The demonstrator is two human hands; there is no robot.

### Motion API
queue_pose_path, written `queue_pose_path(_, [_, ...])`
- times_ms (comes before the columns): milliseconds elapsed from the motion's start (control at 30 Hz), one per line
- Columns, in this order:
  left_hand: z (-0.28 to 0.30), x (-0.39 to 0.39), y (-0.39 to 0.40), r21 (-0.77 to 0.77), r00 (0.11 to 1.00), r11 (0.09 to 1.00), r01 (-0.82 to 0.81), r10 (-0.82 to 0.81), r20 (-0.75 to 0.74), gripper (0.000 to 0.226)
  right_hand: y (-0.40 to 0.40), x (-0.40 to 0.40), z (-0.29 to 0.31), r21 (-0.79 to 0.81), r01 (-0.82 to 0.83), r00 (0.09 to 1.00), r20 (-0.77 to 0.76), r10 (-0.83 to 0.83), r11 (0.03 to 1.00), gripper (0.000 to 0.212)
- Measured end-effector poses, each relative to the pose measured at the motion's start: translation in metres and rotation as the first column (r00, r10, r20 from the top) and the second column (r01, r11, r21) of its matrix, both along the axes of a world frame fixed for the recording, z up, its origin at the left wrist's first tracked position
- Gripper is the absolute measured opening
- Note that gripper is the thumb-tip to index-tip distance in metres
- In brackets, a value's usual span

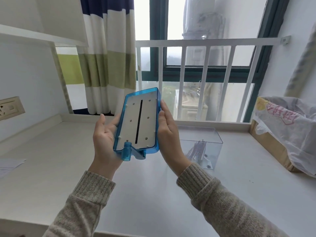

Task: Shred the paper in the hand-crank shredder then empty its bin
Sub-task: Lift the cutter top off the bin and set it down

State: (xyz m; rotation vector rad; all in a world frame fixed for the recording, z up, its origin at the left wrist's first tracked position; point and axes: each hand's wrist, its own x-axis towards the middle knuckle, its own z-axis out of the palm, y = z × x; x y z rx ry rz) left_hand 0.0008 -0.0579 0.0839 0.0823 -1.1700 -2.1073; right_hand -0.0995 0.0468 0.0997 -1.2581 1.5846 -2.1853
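Observation:
The blue shredder top point(138, 122) is lifted off its bin and held up in the air, tilted, with its white underside and long black slot facing me. Its blue crank handle point(127, 152) sticks out at the near end. My left hand point(104, 135) grips the left edge and my right hand point(168, 132) grips the right edge. The clear plastic bin point(201, 147) stands on the table to the right, behind my right wrist. A small pile of purplish paper strips point(198, 148) lies inside it.
A white table point(136, 185) runs up to a window railing point(188, 43). A cardboard box lined with a white plastic bag point(287, 127) stands at the right edge. Sheets of paper point(10, 164) lie at the far left. A wall socket point(10, 107) is on the left.

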Motion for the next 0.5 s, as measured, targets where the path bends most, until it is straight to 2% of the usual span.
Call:
queue_pose_path(100, [-0.002,0.007,-0.008,-0.001,0.999,1.000,-0.014,0.015,0.030,0.062,-0.009,0.004,-0.007,-0.014,-0.046,0.999,0.018,0.046,0.999,0.043])
queue_pose_path(500, [-0.021,0.022,-0.040,-0.122,0.980,0.990,-0.064,0.085,0.178,0.062,-0.049,0.005,-0.046,0.081,-0.004,0.997,0.071,-0.001,0.997,0.041])
